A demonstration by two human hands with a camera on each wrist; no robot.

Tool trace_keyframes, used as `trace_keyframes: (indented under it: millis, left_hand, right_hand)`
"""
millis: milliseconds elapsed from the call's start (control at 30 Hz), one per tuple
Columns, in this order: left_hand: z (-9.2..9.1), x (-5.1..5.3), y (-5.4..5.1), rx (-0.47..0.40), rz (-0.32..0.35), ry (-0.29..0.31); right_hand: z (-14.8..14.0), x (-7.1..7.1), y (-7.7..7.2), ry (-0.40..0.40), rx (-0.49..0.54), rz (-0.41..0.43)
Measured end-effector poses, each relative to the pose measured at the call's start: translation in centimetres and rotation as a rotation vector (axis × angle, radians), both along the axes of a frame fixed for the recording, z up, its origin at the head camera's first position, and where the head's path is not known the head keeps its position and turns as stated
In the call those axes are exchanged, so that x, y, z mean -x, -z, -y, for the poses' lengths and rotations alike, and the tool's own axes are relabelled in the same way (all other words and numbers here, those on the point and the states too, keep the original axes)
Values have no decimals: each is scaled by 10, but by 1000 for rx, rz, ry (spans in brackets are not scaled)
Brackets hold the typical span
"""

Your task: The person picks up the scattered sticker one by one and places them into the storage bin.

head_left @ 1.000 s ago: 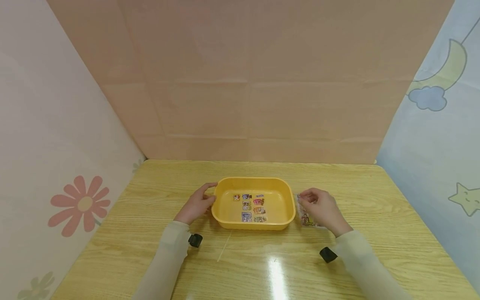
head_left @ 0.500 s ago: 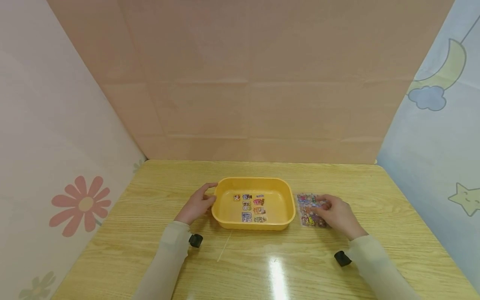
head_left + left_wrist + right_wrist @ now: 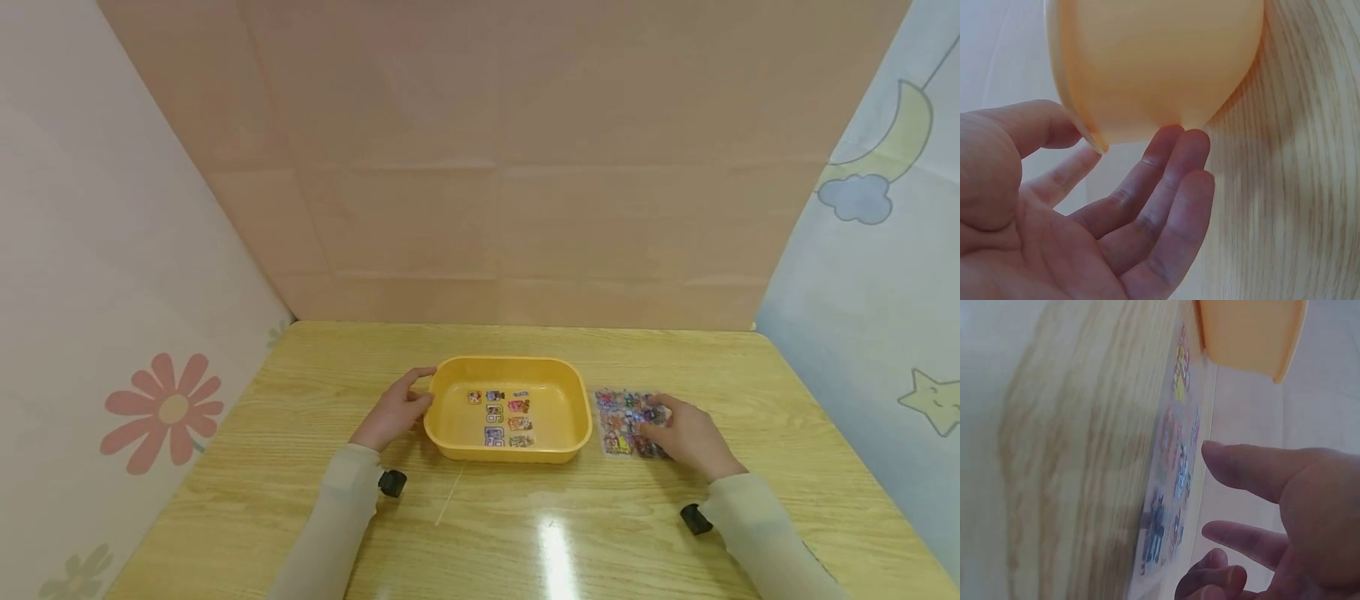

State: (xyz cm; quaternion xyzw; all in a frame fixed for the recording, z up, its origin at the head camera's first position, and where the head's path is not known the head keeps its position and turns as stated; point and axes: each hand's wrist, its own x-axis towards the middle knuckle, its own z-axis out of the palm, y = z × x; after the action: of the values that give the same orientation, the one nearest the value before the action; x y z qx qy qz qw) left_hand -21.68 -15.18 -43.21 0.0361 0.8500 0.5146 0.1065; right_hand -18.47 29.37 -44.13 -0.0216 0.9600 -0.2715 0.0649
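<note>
The fingers point(image 3: 1244, 540) of the right hand point(image 3: 693, 433) are spread, with a gap between the thumb and the pointing finger, and the others are bent in loosely. I can't see them pinching anything. The shiny picture sheet point(image 3: 618, 421) lies flat on the table point(image 3: 480, 533), on the right side of the yellow tray point(image 3: 562, 408) and just beside it. From the right fingertips, the sheet goes down and to the left, toward the tray. The fingertips are over its right edge, and I can't tell if they touch it.

The right hand is the near one. The left hand point(image 3: 390, 417) is well away from the sheet, on the other side of the tray, with its thumb and fingers holding the tray's left end by the rim.

The sheet seems a bit longer going away from the person, toward the back wall point(image 3: 495, 217), but the hand hides part of its right edge, so I'm not sure. Its left edge runs next to the tray's short right end. The tray is long from side to side, so the two look to lie crossways. I can't tell which end of the sheet is its top
</note>
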Motion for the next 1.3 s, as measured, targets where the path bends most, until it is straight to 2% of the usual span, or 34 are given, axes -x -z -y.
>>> trace_keyframes:
  millis: [300, 700, 1300]
  left_hand:
    - [1, 0, 0, -7, -7, 10]
    - [2, -1, -1, 9, -17, 20]
    - [1, 0, 2, 34, -16, 7]
  right_hand:
    - [-5, 4, 2, -25, -79, 5]
    - [-9, 6, 5, -23, -102, 69]
    - [-9, 6, 5, -45, -180, 83]
